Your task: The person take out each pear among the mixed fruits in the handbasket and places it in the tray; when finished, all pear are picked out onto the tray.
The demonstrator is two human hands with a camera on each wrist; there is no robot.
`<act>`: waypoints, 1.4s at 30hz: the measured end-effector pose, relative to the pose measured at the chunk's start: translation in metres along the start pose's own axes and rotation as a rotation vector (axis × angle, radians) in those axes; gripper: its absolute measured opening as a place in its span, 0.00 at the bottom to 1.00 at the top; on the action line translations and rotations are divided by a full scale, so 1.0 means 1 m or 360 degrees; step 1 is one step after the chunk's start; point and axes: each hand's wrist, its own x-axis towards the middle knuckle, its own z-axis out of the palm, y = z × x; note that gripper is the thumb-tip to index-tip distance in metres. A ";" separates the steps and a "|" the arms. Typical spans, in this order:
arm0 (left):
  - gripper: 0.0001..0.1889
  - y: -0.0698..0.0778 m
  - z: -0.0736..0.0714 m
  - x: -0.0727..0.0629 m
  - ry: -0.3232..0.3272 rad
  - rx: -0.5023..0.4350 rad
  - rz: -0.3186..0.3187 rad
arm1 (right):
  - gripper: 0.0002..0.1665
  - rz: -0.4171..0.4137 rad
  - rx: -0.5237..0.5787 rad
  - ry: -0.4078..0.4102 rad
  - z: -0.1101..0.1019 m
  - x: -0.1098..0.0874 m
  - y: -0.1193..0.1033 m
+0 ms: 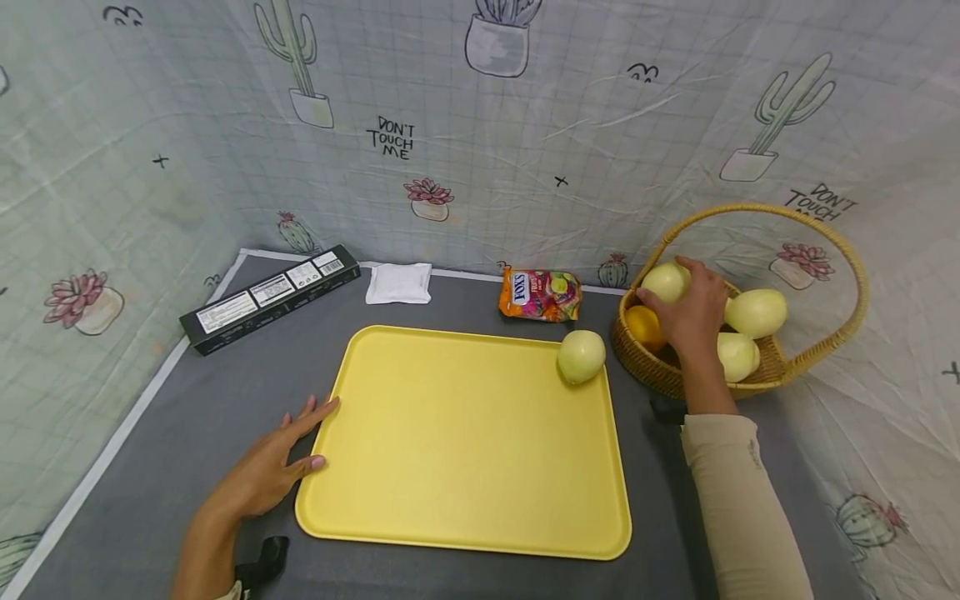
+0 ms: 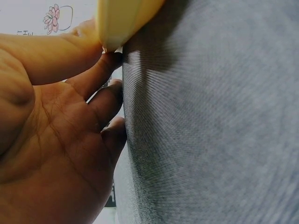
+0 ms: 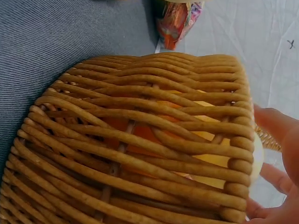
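Note:
A yellow tray (image 1: pixel 472 450) lies flat on the grey table, with one round pale green fruit (image 1: pixel 581 357) on its far right corner. My left hand (image 1: pixel 262 475) touches the tray's left rim with thumb and forefinger, the fingers extended and spread. Over at the right, my right hand (image 1: pixel 693 304) reaches under the handle of a wicker basket (image 1: pixel 651 371) and grips a pale green fruit (image 1: pixel 666 282) near the basket's rim. In the right wrist view the basket's weave (image 3: pixel 131 154) hides most of that fruit. An orange fruit (image 1: pixel 643 327) sits below it.
More pale green fruits (image 1: pixel 757 312) fill the basket's right side. Along the back of the table lie a long black box (image 1: pixel 270 298), a white packet (image 1: pixel 399 283) and a colourful Fox's candy bag (image 1: pixel 540 294). Printed cloth (image 1: pixel 465 125) hangs behind and beside the table.

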 end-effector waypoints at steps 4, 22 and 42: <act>0.47 0.000 0.000 0.000 -0.0008 -0.0015 -0.0013 | 0.50 0.0065 -0.0033 -0.0062 0.000 0.005 0.003; 0.46 -0.001 0.001 -0.002 0.0012 -0.0055 0.0048 | 0.49 0.0025 0.0140 0.0006 -0.006 -0.011 -0.004; 0.46 -0.002 0.000 -0.001 0.0026 -0.0025 0.0065 | 0.47 -0.0438 0.0435 0.0033 0.009 -0.073 -0.048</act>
